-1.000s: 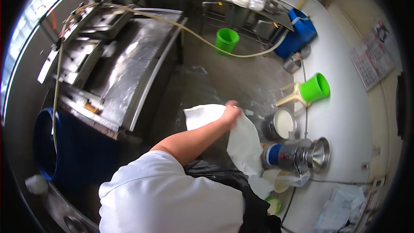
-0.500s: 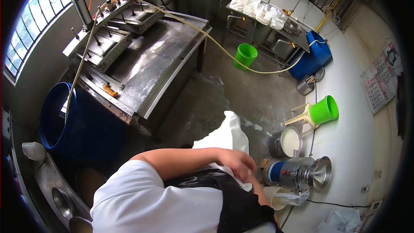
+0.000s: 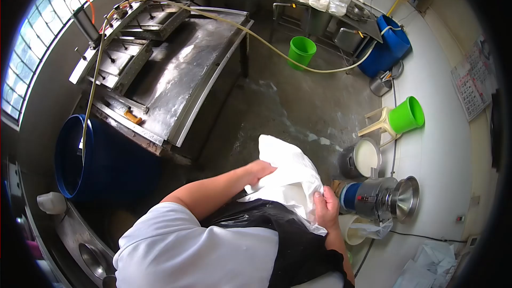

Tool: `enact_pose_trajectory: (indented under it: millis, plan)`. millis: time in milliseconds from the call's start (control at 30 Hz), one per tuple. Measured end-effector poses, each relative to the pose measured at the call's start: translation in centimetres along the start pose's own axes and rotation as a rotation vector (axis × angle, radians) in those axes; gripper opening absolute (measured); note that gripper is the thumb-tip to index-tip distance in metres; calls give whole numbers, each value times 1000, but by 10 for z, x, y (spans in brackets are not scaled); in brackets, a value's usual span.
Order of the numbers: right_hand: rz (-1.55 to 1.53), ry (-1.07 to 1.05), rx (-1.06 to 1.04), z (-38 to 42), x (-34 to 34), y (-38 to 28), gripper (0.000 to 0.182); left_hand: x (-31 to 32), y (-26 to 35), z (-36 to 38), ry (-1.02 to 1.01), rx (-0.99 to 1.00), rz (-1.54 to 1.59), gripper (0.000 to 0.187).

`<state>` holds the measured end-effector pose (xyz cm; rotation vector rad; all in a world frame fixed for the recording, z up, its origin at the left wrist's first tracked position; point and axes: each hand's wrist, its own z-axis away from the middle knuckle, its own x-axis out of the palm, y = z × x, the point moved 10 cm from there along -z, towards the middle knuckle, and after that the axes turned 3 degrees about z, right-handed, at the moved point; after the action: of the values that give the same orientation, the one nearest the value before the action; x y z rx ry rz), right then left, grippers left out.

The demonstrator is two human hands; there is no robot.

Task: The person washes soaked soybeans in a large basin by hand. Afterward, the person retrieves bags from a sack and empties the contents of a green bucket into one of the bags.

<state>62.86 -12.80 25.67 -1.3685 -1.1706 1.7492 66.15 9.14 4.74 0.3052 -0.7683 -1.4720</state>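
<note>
A white cloth (image 3: 288, 173), perhaps a cloth bag, hangs in loose folds in front of my black apron (image 3: 240, 224). My left hand (image 3: 261, 172) is closed on its left edge, fingers partly behind the fabric. At the opposite edge, my right hand (image 3: 326, 207) grips the cloth with the thumb on top. Between the two hands the fabric sags and folds, its far corner pointing up and away from me.
To the right stand a steel machine with a funnel (image 3: 368, 200), a pot of whitish liquid (image 3: 367, 157) and a green bucket (image 3: 406, 114) tipped on a stool. At left are a metal press table (image 3: 181, 74) and a blue drum (image 3: 74, 154). A hose (image 3: 266, 50) crosses the room.
My left hand has moved from beside the right hand out to the cloth's left edge. The cloth is now spread between both hands, and the view has shifted slightly.
</note>
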Motion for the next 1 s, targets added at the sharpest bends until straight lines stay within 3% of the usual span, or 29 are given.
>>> enact_pose_trajectory:
  millis: [33,67,100,133,167,233,267,300,367,400,433,467,500,533,633,800,833,900,933,967,1000]
  plan:
    - [1,15,10,2,-7,7,17,-23,29,-9,111,64,-538,39]
    - [174,66,-43,3,-17,9,17,-43,56,6,302,157,-262,30]
    - [350,120,-89,6,-24,13,17,-59,74,-7,317,300,-94,31]
    - [490,134,-32,10,-27,34,22,-72,98,-15,412,344,-238,53]
    - [493,165,-6,15,-32,58,22,-80,120,-21,569,463,-367,53]
    - [640,155,42,28,-33,98,30,-29,170,9,440,544,-457,60]
    - [554,153,105,28,-38,110,34,12,191,25,325,602,-595,53]
    - [442,207,175,28,-44,120,35,55,203,32,222,733,-831,39]
    - [323,310,282,28,-49,115,37,142,182,36,-34,1149,-925,20]
    - [-53,399,339,25,-51,103,38,191,162,47,-190,1231,-1156,15]
    - [-430,484,369,26,-52,101,39,229,147,71,-410,1279,-1153,12]
    - [-432,528,381,32,-61,104,39,254,129,87,-522,1264,-1144,15]
    - [-620,556,397,38,-63,112,41,266,115,82,-588,1210,-1092,23]
    - [-808,580,404,46,-63,119,42,274,112,83,-665,1153,-1183,28]
    - [-982,633,418,75,-59,113,41,286,97,84,-909,1049,-1289,36]
    - [-841,864,461,132,-47,153,33,300,29,83,-1347,917,-1131,49]
    - [-843,888,455,140,-50,159,33,304,23,80,-1371,919,-1138,49]
    - [-912,1207,534,178,-55,175,32,288,12,32,-1033,329,-1075,52]
    - [-883,1295,575,188,-59,173,31,293,35,43,-1065,471,-1090,56]
    - [-885,1308,575,193,-59,175,31,295,35,38,-1076,469,-1096,56]
    - [-905,1275,494,191,-63,175,29,284,13,20,-1044,193,-1156,57]
